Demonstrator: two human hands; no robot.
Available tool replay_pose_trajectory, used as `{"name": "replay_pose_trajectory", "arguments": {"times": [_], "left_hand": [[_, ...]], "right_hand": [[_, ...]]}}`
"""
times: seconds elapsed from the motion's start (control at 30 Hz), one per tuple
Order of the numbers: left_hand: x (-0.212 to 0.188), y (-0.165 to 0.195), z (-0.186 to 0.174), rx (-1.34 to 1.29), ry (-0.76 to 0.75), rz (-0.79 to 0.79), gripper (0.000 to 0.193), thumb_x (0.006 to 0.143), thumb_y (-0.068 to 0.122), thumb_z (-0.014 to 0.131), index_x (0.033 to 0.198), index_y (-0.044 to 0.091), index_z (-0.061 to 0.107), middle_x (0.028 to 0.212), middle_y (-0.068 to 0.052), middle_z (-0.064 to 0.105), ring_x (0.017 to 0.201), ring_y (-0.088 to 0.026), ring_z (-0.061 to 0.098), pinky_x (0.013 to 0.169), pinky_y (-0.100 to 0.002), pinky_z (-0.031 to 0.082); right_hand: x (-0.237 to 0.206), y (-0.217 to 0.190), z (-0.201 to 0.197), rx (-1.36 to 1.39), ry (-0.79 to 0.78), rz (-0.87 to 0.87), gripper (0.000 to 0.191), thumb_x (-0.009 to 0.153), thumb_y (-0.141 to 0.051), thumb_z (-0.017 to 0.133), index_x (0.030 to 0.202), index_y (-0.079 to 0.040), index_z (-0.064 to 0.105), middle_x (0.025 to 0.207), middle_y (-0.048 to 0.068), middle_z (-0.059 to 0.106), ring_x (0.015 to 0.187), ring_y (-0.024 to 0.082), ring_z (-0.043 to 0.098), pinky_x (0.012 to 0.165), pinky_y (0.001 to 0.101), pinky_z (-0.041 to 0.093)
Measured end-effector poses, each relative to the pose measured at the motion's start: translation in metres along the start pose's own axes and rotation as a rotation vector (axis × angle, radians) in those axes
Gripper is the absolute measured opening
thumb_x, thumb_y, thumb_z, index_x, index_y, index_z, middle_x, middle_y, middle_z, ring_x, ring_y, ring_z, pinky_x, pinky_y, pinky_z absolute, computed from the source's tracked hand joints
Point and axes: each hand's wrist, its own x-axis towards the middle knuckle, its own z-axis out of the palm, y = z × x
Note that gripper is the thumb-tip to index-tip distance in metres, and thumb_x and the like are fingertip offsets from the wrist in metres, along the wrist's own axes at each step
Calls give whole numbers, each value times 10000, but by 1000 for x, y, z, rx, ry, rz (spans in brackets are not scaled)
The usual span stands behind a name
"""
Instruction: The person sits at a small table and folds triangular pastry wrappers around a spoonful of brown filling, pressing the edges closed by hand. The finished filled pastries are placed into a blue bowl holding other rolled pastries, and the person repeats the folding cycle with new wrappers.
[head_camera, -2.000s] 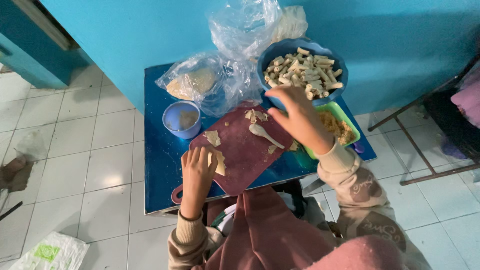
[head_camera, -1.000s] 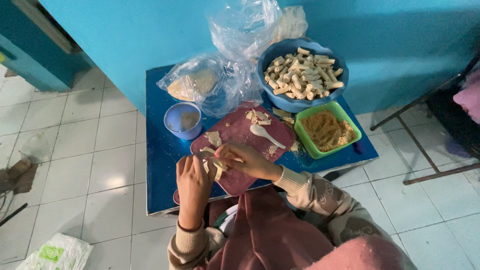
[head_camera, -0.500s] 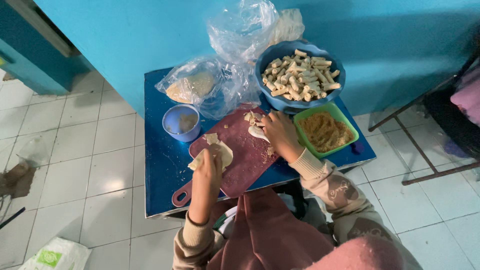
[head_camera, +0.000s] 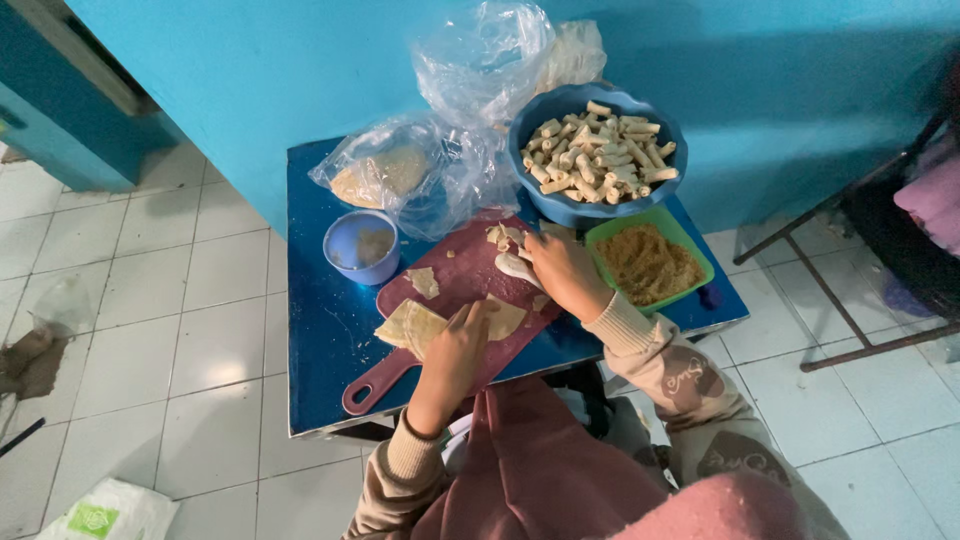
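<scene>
The left hand (head_camera: 458, 345) presses flat on a wrapper (head_camera: 415, 325) on the cutting board (head_camera: 455, 285). The right hand (head_camera: 562, 270) grips a white spoon (head_camera: 515, 267) beside the green tray (head_camera: 690, 235).

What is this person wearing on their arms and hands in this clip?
Both hands are bare: no gloves, and no rings or watch that I can make out. The left hand comes out of a beige sleeve with a ribbed cuff. The right hand has the same beige ribbed cuff, and its sleeve shows dark round printed patches higher up.
</scene>
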Motion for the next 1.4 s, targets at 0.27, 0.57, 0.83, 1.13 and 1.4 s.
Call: {"name": "replay_pose_trajectory", "arguments": {"times": [0.27, 0.57, 0.83, 1.13, 1.4], "left_hand": [[-1, -6, 15, 178, 82, 58, 275, 886, 9, 588, 1146, 79, 638, 1077, -93, 687, 972, -313, 669, 763, -407, 561], [-9, -4, 16, 323, 148, 71, 291, 824, 29, 633, 1114, 21, 661, 1214, -120, 657, 1044, -317, 632, 857, -399, 530], [-13, -2, 14, 276, 130, 10, 341, 811, -18, 605, 1143, 40, 657, 1222, -119, 650, 1079, -334, 629, 844, -422, 538], [-13, 8, 7, 227, 138, -2, 359, 786, -49, 603, 1130, 46, 646, 1199, -110, 649, 1057, -341, 625, 823, -431, 539], [-12, 4, 9, 219, 146, 16, 374, 774, -57, 596, 1130, 48, 650, 1173, -115, 644, 1050, -349, 621, 828, -429, 537]], "right_hand": [[24, -19, -117, 132, 385, -194, 325, 893, -45, 681, 1191, -19, 553, 1078, 207, 659, 949, 396, 659, 786, 458, 544], [-17, -32, -61, 11, 21, -116, 362, 844, -132, 744, 1147, -31, 574, 1032, 176, 654, 966, 389, 629, 797, 478, 515], [-34, -7, 0, 112, 192, -169, 235, 874, -61, 664, 1084, -35, 562, 1017, 172, 662, 968, 413, 618, 800, 486, 497], [-16, 1, -23, 59, 290, -173, 151, 882, -62, 636, 1023, -61, 584, 951, 146, 694, 898, 370, 674, 755, 432, 535], [29, -5, 17, -527, 141, 104, 112, 906, -100, 612, 1014, -106, 642, 696, 91, 710, 670, 262, 737, 529, 402, 562]]}}
